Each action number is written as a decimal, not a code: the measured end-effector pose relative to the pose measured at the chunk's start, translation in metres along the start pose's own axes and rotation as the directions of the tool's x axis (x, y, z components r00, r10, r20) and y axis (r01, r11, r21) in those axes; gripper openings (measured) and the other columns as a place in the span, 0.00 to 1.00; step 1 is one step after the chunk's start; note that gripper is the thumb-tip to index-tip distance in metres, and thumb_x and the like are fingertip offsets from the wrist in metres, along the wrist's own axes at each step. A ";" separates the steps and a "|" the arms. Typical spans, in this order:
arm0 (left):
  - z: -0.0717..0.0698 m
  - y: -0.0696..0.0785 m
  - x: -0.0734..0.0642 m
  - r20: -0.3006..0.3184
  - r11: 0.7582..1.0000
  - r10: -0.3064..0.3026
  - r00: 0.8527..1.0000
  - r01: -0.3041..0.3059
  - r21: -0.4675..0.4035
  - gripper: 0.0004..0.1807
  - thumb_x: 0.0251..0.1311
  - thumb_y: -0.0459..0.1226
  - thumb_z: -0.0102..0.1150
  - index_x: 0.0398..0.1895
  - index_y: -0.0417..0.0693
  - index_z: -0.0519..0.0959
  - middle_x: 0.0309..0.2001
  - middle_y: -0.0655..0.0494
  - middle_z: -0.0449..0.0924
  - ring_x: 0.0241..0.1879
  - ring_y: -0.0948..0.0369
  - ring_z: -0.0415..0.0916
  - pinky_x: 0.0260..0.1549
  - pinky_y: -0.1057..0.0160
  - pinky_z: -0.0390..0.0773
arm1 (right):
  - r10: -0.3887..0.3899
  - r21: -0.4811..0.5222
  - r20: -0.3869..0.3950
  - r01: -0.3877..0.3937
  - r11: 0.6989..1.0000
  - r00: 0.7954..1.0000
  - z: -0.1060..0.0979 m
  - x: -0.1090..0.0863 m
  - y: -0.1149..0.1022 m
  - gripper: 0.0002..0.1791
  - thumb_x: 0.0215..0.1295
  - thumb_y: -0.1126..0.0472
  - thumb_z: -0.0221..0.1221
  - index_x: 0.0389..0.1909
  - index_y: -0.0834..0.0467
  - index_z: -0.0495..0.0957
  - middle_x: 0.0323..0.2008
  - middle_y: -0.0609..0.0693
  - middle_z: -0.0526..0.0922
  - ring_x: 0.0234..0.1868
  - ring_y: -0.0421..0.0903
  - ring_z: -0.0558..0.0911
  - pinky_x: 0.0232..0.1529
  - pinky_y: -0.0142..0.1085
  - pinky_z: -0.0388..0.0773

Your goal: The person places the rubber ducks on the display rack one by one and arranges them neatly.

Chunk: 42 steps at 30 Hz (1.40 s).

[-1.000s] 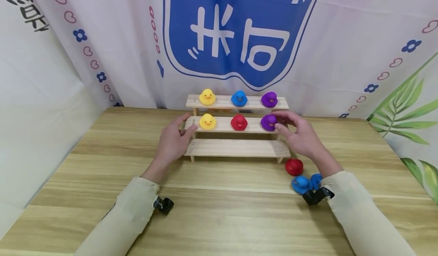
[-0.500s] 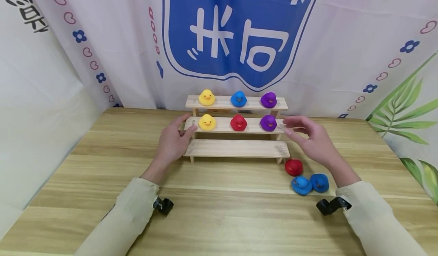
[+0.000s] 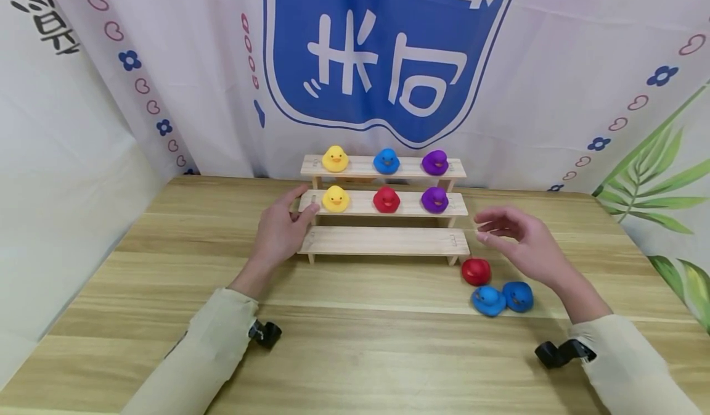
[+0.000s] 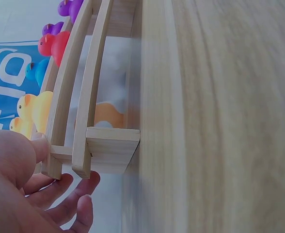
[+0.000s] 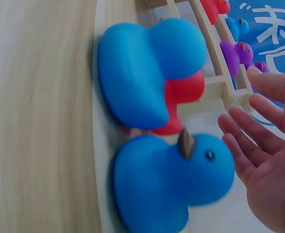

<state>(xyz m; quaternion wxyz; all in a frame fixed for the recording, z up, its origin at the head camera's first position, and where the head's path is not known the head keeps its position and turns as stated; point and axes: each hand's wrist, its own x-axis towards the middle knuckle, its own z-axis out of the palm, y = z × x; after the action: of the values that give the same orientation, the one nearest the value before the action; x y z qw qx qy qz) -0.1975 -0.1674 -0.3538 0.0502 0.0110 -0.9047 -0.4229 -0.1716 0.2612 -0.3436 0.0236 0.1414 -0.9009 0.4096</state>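
A three-tier wooden display stand (image 3: 383,242) stands at the back of the table. My left hand (image 3: 281,227) holds the left end of its middle tier, thumb on top and fingers below, as the left wrist view shows. That tier bears a yellow duck (image 3: 336,199), a red duck (image 3: 386,200) and a purple duck (image 3: 435,200). Along the top tier sit a yellow duck (image 3: 335,159), a blue duck (image 3: 386,161) and a purple duck (image 3: 435,163). My right hand (image 3: 521,242) hovers right of the stand, fingers loosely bent, holding nothing. Beneath it lies a red duck (image 3: 476,272).
Two blue toy ducks, one on the left (image 3: 489,301) and one on the right (image 3: 518,296), sit side by side on the wooden table (image 3: 355,353), in front of the red one. A printed curtain (image 3: 211,69) hangs close behind the stand.
My right hand has let go of the purple duck on the middle tier and drawn back to the right, toward the loose ducks. The left hand has stayed at the stand.
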 end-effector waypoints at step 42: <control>0.000 -0.001 0.001 0.005 1.000 0.002 1.000 -0.002 0.003 0.32 0.80 0.50 0.55 0.82 0.53 0.65 0.38 0.47 0.73 0.21 0.61 0.63 0.17 0.67 0.64 | 0.053 -0.163 0.304 -0.003 0.987 0.951 0.004 -0.014 0.018 0.19 0.67 0.55 0.73 0.56 0.54 0.85 0.53 0.52 0.87 0.52 0.48 0.83 0.53 0.40 0.87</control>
<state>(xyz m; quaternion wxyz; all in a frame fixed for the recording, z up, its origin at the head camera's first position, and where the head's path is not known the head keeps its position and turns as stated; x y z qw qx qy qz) -0.1982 -0.1677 -0.3544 0.0481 0.0092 -0.9055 -0.4215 -0.1623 0.2726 -0.3619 -0.1112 0.1880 -0.9256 0.3091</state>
